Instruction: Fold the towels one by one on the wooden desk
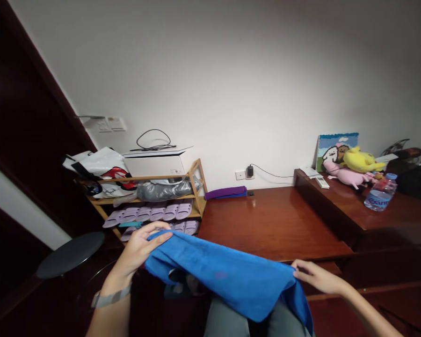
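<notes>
A blue cloth (pixel 228 271) hangs stretched between my two hands, above my legs and in front of the wooden desk top. My left hand (pixel 145 245) pinches its upper left corner between thumb and fingers. At the cloth's right end, my right hand (pixel 310 275) grips the edge between thumb and fingertips, slightly lower than the left. The cloth's lower part droops in folds, and its right end falls down beside my knee. Against the wall at the back of the desk top lie a folded purple cloth (pixel 226 192) and a blue one beneath it.
On the left stands a wooden rack (pixel 196 187) with lilac slippers (pixel 157 211), a white box (pixel 156 164) and a bag (pixel 105 164). A round black stool (pixel 72 255) is nearby. The raised right surface holds a water bottle (pixel 381 193), plush toys (pixel 351 175) and a remote (pixel 322 182).
</notes>
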Tool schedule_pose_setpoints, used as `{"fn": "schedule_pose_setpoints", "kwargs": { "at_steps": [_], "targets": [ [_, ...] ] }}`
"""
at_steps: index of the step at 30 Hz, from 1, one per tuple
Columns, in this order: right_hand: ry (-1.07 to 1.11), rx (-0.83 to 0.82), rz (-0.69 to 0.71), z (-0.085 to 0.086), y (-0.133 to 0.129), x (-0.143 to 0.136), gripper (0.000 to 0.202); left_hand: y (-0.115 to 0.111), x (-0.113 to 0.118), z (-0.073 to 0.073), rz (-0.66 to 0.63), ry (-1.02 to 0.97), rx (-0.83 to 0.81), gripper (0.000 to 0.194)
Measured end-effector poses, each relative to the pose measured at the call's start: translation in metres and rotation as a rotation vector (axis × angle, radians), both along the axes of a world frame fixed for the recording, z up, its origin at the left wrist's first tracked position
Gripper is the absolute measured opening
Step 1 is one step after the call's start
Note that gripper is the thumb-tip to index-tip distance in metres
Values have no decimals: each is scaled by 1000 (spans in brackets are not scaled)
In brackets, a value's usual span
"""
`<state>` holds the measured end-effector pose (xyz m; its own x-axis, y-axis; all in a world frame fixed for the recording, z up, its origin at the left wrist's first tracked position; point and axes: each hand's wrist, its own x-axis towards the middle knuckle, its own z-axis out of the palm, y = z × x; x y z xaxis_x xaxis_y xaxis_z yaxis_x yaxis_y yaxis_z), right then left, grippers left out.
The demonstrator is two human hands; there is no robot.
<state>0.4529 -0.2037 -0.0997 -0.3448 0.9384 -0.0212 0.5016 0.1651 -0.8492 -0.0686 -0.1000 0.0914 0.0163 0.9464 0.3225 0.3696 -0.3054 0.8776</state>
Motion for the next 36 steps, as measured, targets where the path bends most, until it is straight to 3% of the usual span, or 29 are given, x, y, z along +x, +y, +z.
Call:
{"fn": "schedule_pose_setpoints", "kwargs": {
  "at_steps": [3, 5, 10, 13, 15, 18, 22, 27, 31, 36],
  "targets": [
    [29, 194, -260, 14, -5, 11, 40, -3, -8, -3, 51, -57, -6, 55],
    [11, 312, -353, 15, -8, 16, 35, -3, -13, -8, 110, -139, -4, 57],
    [-116, 277, -227, -25, -16, 19, 33, 4, -13, -28, 148, -218, -61, 56],
    [-77, 384, -416, -36, -18, 31, 39, 9, -11, -38, 142, -235, -120, 56],
    [-62, 437, -539, -32, -20, 41, 40, 12, -14, -43, 198, -302, -101, 58],
    [-92, 343, -503, -24, -23, 51, 39, 18, -25, -51, 260, -327, -64, 58],
    [-87, 248, -442, -22, -28, 58, 45, 26, -37, -62, 234, -131, -90, 55],
    [-180, 302, -450, -7, -30, 76, 40, 38, -39, -78, 203, 97, -25, 61],
    [-361, 507, -469, 7, -40, 92, 41, 40, -39, -96, 185, 182, 1, 62],
    [-535, 825, -540, 22, -43, 111, 47, 41, -48, -125, 249, 81, 38, 59]
  ]
}}
